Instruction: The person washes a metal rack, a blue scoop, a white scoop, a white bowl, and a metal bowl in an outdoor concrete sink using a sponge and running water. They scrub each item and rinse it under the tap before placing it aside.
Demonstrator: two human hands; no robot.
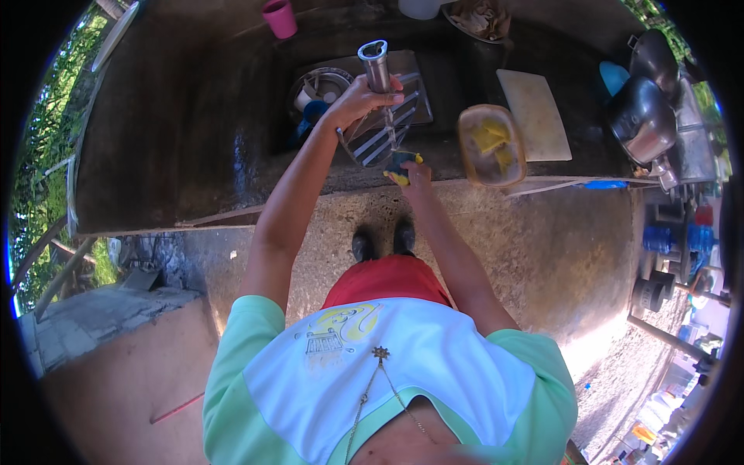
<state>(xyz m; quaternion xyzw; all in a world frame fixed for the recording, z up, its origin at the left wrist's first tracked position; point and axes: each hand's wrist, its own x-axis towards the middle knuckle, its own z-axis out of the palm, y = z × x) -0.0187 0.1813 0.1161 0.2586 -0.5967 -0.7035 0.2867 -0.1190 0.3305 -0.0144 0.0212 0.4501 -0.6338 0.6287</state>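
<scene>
My left hand [363, 102] grips the thick metal handle of a kitchen utensil [378, 72], its end pointing up toward the camera. A thin shaft runs down from the handle to a yellow and dark green scrubbing sponge [401, 164], held in my right hand [417, 174]. Behind the shaft lies a slatted metal piece [372, 142]; whether it belongs to the utensil I cannot tell. Left of it, a metal basin [343, 74] holds a white cup [304, 97] and a blue item [315, 110]. Right of my hands is an oval plastic tub [522, 165] with yellow pieces inside.
A white cutting board [537, 116] lies right of the tub on the dark counter [174, 145]. A pink cup [280, 18] stands at the back. Metal pots [644, 119] and a light blue bowl [614, 78] are at the right end. A low ledge [110, 325] is at left.
</scene>
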